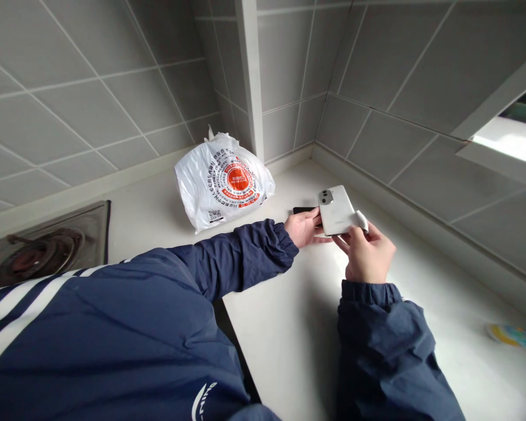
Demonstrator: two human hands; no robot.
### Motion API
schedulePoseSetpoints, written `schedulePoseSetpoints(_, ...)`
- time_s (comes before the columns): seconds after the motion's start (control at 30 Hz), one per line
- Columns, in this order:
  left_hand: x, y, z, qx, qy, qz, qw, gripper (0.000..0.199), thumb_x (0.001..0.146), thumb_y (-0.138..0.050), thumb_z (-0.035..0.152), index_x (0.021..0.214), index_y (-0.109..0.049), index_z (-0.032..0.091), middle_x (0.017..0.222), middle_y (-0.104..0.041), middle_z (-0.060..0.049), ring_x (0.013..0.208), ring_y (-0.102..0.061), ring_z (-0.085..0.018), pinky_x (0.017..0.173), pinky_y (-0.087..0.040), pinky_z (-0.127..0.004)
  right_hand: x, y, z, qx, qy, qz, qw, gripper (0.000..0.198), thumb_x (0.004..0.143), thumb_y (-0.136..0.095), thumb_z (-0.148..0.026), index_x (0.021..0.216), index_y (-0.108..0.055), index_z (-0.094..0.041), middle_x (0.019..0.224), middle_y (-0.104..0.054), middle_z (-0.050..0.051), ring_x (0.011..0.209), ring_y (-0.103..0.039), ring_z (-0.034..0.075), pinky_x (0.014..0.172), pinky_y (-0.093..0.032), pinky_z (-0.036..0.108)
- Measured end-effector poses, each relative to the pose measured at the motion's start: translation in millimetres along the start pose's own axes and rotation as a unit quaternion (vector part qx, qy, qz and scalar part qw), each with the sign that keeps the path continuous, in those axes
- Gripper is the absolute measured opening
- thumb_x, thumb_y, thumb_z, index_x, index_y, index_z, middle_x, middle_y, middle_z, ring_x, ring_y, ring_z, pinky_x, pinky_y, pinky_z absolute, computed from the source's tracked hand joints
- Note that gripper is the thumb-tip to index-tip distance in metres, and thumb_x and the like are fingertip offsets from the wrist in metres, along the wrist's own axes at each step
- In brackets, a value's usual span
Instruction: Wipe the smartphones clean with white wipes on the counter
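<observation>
A white smartphone (338, 211) is held above the counter with its back and camera block facing up. My left hand (302, 227) grips its left edge, fingers reaching underneath. My right hand (370, 251) is closed at the phone's lower right corner, pinching a small folded white tissue (360, 221) against its back. Some of the right fingers are hidden beneath the phone. A flat black object (304, 209) lies partly behind the phone and my left hand; its kind cannot be made out.
A white plastic bag (219, 187) with red and black print stands on the white counter (289, 316) against the tiled wall. A gas stove (48, 251) is at the left. A colourful flat item (515, 336) lies at the far right. A window ledge (508, 152) juts in at upper right.
</observation>
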State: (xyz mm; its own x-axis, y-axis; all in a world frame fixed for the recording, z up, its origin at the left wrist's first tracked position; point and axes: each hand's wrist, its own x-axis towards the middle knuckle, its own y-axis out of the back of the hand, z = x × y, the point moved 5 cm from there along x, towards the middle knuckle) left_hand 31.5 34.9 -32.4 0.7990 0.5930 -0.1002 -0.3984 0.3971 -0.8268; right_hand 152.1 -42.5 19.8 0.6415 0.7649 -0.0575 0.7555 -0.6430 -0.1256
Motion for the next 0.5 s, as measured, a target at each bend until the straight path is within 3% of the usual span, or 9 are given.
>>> schedulePoseSetpoints(0.07, 0.9, 0.6, 0.1, 0.004, -0.005, 0.008, 1.000, 0.049, 0.098, -0.037, 0.049, 0.139, -0.058, 0.032, 0.131, -0.066, -0.009, 0.104, -0.066, -0.025, 0.103, -0.043, -0.051, 1.7, 0.1, 10.0, 0.091, -0.095, 0.013, 0.991, 0.033, 0.065, -0.065, -0.014, 0.097, -0.071, -0.015, 0.077, -0.073, -0.001, 0.070, -0.074, 0.016, 0.069, -0.068, 0.032)
schedulePoseSetpoints(0.2, 4.5, 5.1, -1.2, 0.007, -0.015, 0.028, 0.999, 0.058, 0.103, -0.024, 0.056, 0.155, -0.042, 0.037, 0.136, -0.065, -0.010, 0.108, -0.068, -0.027, 0.098, -0.046, -0.050, 1.7, -2.4, 15.7, 0.138, -0.162, -0.007, 0.977, 0.016, 0.064, -0.067, -0.006, 0.078, -0.065, -0.013, 0.074, -0.075, 0.004, 0.066, -0.076, 0.018, 0.065, -0.068, 0.028)
schedulePoseSetpoints(0.37, 6.2, 2.0, -1.7, -0.022, -0.032, 0.019, 0.999, 0.065, 0.104, -0.024, 0.054, 0.154, -0.046, 0.019, 0.142, -0.061, -0.016, 0.118, -0.066, -0.029, 0.101, -0.047, -0.045, -1.1, -8.6, 23.7, 0.130, -0.223, -0.080, 0.963, 0.014, 0.068, -0.068, -0.003, 0.080, -0.068, -0.010, 0.082, -0.078, 0.009, 0.069, -0.077, 0.017, 0.066, -0.068, 0.025)
schedulePoseSetpoints(0.5, 1.8, -7.8, 1.8, -0.062, -0.023, 0.007, 0.998, 0.075, 0.103, -0.015, 0.056, 0.156, -0.043, 0.010, 0.145, -0.058, -0.021, 0.118, -0.066, -0.034, 0.104, -0.045, -0.053, -8.6, -18.8, 29.4, 0.100, -0.264, -0.175, 0.943, 0.020, 0.074, -0.071, -0.005, 0.092, -0.072, -0.015, 0.090, -0.079, 0.005, 0.070, -0.076, 0.013, 0.067, -0.067, 0.021)
